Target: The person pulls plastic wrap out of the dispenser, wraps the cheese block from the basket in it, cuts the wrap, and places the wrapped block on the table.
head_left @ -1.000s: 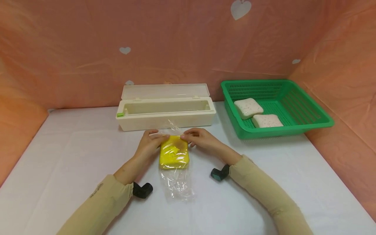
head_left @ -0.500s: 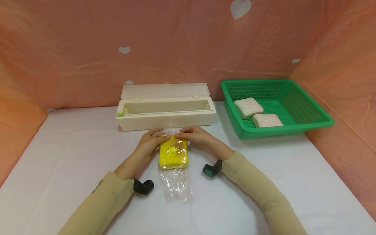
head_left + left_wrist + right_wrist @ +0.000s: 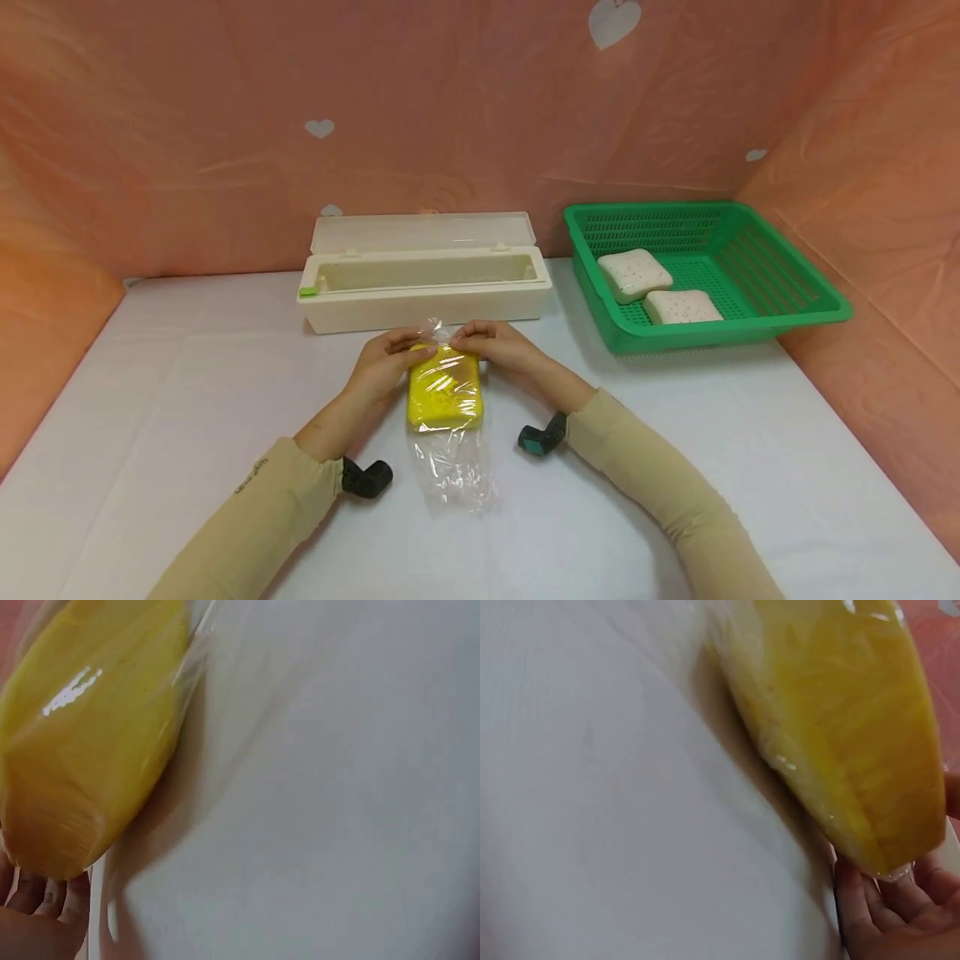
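Observation:
A yellow block with rounded corners (image 3: 444,400) lies in clear plastic film between the two hands. It shows large in the left wrist view and the right wrist view. Loose film (image 3: 452,475) trails from its near edge onto the white table. The left hand (image 3: 381,367) holds the far left corner, thumb on top and fingers behind. At the far right corner the right hand (image 3: 504,346) pinches the block and its film, its thumb near the middle of the far edge. A bit of gathered film (image 3: 437,330) stands up between the hands.
Behind the hands stands a long white box (image 3: 423,310), lid raised, with a green slider (image 3: 308,292) at its left end. A green basket (image 3: 750,332) at the right holds two white speckled blocks (image 3: 634,275). Fabric walls bound the table's back and sides.
The right hand and forearm have shifted left, bringing the right thumb closer to the left one along the far edge. The film beyond that edge is more bunched. The left hand stays nearly still.

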Demonstrator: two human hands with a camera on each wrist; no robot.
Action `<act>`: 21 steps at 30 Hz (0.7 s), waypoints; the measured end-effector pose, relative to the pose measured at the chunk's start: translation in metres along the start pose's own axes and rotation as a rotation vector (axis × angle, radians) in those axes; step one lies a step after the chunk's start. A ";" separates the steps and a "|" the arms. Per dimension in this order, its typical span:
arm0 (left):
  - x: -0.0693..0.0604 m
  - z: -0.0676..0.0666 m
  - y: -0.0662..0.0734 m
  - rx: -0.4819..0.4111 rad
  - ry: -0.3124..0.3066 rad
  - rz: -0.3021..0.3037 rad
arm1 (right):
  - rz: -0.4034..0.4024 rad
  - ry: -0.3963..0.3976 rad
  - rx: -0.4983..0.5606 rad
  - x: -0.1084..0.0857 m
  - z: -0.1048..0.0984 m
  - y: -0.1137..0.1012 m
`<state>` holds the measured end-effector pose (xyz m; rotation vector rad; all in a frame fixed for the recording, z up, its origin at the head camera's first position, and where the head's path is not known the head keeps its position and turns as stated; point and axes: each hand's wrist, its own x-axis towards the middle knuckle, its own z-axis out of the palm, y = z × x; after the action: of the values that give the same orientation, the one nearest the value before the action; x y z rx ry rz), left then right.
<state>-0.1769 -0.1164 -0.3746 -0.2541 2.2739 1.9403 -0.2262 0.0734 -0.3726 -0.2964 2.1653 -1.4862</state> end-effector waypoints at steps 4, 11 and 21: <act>-0.003 -0.003 0.002 0.108 -0.011 0.063 | -0.063 0.008 -0.010 -0.006 -0.001 -0.001; -0.009 -0.009 0.007 0.126 -0.095 0.218 | -0.241 -0.024 -0.063 -0.015 -0.004 -0.004; -0.024 -0.019 0.009 0.328 -0.176 0.450 | -0.456 -0.041 -0.153 -0.021 -0.009 -0.004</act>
<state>-0.1553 -0.1326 -0.3577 0.4833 2.6357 1.6253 -0.2127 0.0883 -0.3604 -0.9166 2.2817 -1.5229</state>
